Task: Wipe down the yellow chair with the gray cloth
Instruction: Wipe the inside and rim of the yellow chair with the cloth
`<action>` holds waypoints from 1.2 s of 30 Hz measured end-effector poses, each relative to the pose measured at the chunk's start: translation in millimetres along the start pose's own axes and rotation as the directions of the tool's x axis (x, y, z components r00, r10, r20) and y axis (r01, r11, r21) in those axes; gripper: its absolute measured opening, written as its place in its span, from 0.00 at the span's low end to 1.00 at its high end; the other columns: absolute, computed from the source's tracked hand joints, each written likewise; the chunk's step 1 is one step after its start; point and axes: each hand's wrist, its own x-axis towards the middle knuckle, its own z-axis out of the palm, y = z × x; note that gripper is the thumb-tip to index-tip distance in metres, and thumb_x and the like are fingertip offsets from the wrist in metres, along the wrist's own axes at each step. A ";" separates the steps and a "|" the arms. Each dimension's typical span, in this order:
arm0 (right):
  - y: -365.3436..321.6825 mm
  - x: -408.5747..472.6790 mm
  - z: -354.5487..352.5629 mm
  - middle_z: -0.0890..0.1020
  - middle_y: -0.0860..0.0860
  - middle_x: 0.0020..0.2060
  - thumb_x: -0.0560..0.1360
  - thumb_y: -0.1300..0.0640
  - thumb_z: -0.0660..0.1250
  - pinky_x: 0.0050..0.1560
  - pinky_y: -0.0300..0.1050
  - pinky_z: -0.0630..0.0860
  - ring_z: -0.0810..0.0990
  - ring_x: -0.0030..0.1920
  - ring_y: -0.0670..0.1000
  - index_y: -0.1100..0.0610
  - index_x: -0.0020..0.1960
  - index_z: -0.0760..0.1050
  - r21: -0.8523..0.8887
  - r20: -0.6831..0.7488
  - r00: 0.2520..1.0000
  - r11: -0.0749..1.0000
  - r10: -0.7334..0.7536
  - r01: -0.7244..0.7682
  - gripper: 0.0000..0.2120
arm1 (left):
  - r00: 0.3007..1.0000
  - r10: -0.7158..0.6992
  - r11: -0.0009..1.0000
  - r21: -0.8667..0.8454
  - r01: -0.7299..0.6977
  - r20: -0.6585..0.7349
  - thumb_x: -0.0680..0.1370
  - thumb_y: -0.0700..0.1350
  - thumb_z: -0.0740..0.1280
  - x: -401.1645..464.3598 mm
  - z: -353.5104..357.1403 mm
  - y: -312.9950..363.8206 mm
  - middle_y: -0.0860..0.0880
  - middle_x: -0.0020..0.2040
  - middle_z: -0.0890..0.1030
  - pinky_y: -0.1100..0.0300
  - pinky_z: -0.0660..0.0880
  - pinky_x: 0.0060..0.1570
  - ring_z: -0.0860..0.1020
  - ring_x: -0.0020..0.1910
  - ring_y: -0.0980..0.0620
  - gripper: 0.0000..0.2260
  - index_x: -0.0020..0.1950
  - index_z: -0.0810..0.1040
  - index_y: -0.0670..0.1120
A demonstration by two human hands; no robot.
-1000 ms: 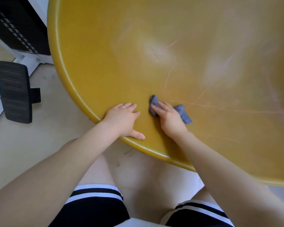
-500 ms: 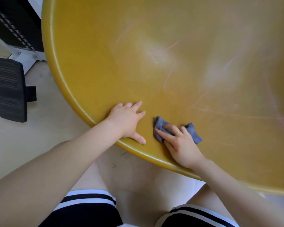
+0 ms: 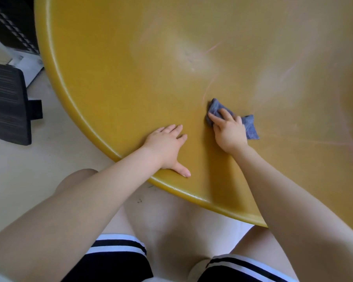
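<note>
Right hand (image 3: 229,131) slid gray cloth (image 3: 250,127) up-frame from rim; fingers curled on it. Left hand (image 3: 165,147) flat on yellow chair (image 3: 114,78). Risk: bunched cloth skips scuffs.

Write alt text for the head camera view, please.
A person's right hand presses a crumpled gray cloth onto the smooth curved surface of a large yellow chair, while the left hand rests flat near its rim. A black ribbed pad sits left.
</note>
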 end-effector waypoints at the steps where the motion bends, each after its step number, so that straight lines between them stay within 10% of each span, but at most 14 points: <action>1: -0.4 -11.4 2.1 0.66 0.53 0.70 0.80 0.54 0.53 0.57 0.52 0.66 0.67 0.58 0.63 0.47 0.67 0.70 0.023 -0.011 0.999 0.999 -0.044 0.044 0.18 | 1.000 -0.002 1.000 0.003 0.002 -0.002 0.65 0.73 0.63 0.9 -0.2 -0.2 0.47 0.78 0.42 0.53 0.46 0.74 0.44 0.77 0.48 0.51 0.78 0.48 0.48; 8: -8.5 -86.9 4.7 0.80 0.59 0.56 0.73 0.52 0.52 0.46 0.53 0.72 0.76 0.41 0.63 0.53 0.55 0.81 0.229 -0.011 0.974 0.947 -0.227 0.223 0.21 | 1.000 -0.013 1.000 0.011 0.013 -0.001 0.64 0.73 0.64 8.7 -3.6 5.1 0.46 0.78 0.42 0.51 0.47 0.74 0.44 0.77 0.47 0.53 0.78 0.47 0.47; 12: 7.3 -57.6 6.2 0.82 0.59 0.52 0.72 0.58 0.54 0.38 0.54 0.78 0.78 0.39 0.63 0.55 0.54 0.81 0.021 -0.067 0.945 0.946 -0.321 0.323 0.19 | 0.997 -0.074 0.997 -0.005 0.074 -0.019 0.64 0.73 0.64 13.6 -2.6 18.5 0.45 0.78 0.42 0.50 0.46 0.73 0.45 0.77 0.46 0.53 0.78 0.46 0.47; 20: 37.9 20.4 -15.0 0.61 0.49 0.73 0.80 0.63 0.52 0.60 0.52 0.63 0.61 0.65 0.59 0.46 0.72 0.63 -0.115 0.018 0.999 0.992 0.048 -0.046 0.23 | 0.994 -0.105 0.994 -0.010 0.105 0.024 0.64 0.71 0.66 20.6 -7.8 25.7 0.45 0.77 0.40 0.52 0.47 0.73 0.43 0.76 0.45 0.54 0.78 0.44 0.47; 28: 17.4 -90.3 -6.7 0.81 0.55 0.50 0.71 0.57 0.54 0.44 0.48 0.75 0.75 0.39 0.59 0.54 0.55 0.81 0.153 -0.046 0.966 0.954 -0.254 0.258 0.20 | 0.998 -0.049 0.999 0.019 0.050 -0.032 0.63 0.74 0.64 19.1 -7.1 20.9 0.45 0.78 0.42 0.51 0.47 0.73 0.46 0.76 0.45 0.53 0.78 0.46 0.49; 36: 47.9 -44.9 -7.8 0.81 0.57 0.55 0.74 0.60 0.57 0.42 0.54 0.77 0.77 0.42 0.63 0.52 0.55 0.81 -0.042 -0.094 0.965 0.969 -0.246 0.243 0.17 | 0.999 -0.043 0.998 -0.038 0.043 -0.019 0.62 0.73 0.66 24.0 -2.3 17.1 0.47 0.77 0.39 0.52 0.43 0.73 0.42 0.76 0.47 0.53 0.78 0.45 0.52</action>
